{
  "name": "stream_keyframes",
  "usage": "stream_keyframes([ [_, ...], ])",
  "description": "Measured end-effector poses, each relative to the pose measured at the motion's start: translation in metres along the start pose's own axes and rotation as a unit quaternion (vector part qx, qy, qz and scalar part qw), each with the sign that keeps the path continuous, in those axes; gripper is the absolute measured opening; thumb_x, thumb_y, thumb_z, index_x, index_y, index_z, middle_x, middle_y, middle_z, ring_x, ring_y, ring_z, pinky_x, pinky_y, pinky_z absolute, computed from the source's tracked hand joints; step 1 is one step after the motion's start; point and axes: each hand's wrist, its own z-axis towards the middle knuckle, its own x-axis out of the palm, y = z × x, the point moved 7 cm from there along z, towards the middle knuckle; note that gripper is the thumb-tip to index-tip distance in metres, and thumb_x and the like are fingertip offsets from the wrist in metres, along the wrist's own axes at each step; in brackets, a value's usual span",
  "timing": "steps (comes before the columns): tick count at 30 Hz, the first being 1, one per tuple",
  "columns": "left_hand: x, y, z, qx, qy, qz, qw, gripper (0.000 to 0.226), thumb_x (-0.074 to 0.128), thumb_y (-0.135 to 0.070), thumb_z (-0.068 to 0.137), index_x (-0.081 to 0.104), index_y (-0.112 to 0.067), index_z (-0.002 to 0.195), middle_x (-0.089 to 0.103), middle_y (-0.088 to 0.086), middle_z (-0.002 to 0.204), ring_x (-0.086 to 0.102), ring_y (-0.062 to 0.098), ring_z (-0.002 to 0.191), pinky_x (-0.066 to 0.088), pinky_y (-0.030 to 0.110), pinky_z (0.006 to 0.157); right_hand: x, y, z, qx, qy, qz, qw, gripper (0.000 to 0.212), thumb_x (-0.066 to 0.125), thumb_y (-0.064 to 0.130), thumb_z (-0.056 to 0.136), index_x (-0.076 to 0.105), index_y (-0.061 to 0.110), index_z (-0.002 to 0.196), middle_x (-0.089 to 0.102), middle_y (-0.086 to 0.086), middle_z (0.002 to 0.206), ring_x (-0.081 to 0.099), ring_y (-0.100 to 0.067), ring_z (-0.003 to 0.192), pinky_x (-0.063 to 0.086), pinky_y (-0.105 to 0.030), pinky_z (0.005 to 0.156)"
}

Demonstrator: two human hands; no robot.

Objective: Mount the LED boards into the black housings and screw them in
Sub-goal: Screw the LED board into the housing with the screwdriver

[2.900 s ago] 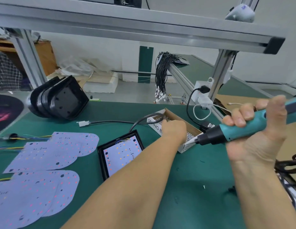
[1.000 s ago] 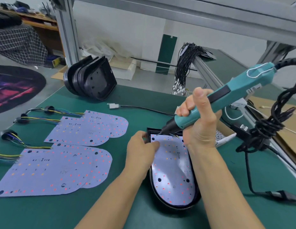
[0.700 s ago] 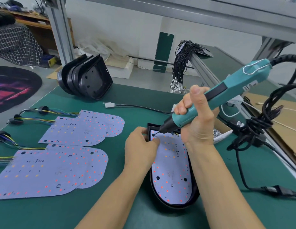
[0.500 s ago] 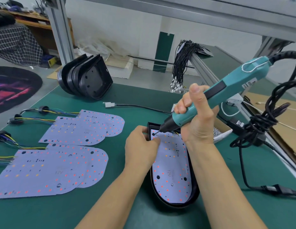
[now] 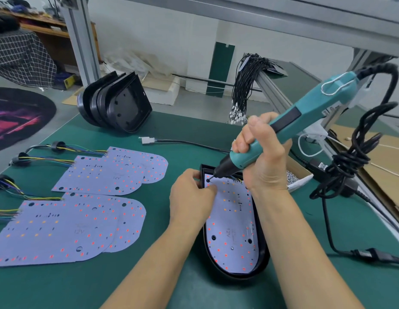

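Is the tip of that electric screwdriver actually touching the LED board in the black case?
Touching. The head view shows the screwdriver tip meeting a corner hole of the LED board, no gap visible.

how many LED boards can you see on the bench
5: one in the housing under the hands, two overlapping at far left, two overlapping at near left. More may lie hidden beneath.

Single head-worn wide-angle view, looking forward and down onto green surface [image 5: 305, 286], close over both forearms; frame beam overhead, room floor beyond far edge.
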Motion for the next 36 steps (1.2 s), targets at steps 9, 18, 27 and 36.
stream_keyframes([
  [9,-0.006,0.017,0.002,-0.058,-0.003,-0.068,0.996,0.015,0.065,-0.003,0.075,0.063,-0.013,0.085,0.072,0.011,0.081,0.066,0.029,0.072,0.055,0.044,0.074,-0.002,0.019,0.01,0.009,-0.003,0.081,0.997,0.059,0.09,0.049,0.04,0.048,0.019,0.069,0.044,0.005,0.053,0.041,-0.009,0.043,0.033,-0.022,0.049],
  [18,-0.045,0.022,0.019,-0.092,-0.066,-0.205,0.972,0.018,0.062,0.004,0.082,0.056,-0.005,0.068,0.049,0.011,0.065,0.044,0.019,0.061,0.04,0.028,0.06,-0.083,0.024,-0.013,0.249,-0.089,-0.073,0.962,0.056,0.074,0.061,0.058,0.045,0.021,0.083,0.048,0.002,0.061,0.044,-0.008,0.044,0.043,-0.019,0.043],
  [27,-0.062,0.003,0.024,-0.053,-0.04,-0.281,0.957,0.015,0.06,0.0,0.085,0.065,-0.011,0.076,0.065,0.005,0.063,0.06,0.022,0.057,0.055,0.037,0.06,-0.134,-0.011,-0.056,0.332,-0.063,-0.495,0.801,0.024,0.06,0.042,0.089,0.057,0.019,0.091,0.057,-0.004,0.077,0.056,-0.016,0.055,0.053,-0.03,0.048],
  [36,-0.075,-0.024,0.025,0.011,-0.044,-0.321,0.946,0.015,0.055,-0.002,0.089,0.066,-0.013,0.087,0.065,0.012,0.085,0.062,0.028,0.08,0.051,0.054,0.085,-0.107,-0.025,-0.057,0.315,0.074,-0.779,0.538,0.049,0.036,0.065,0.088,0.047,0.02,0.074,0.056,-0.002,0.085,0.052,-0.026,0.081,0.035,-0.032,0.064],
])
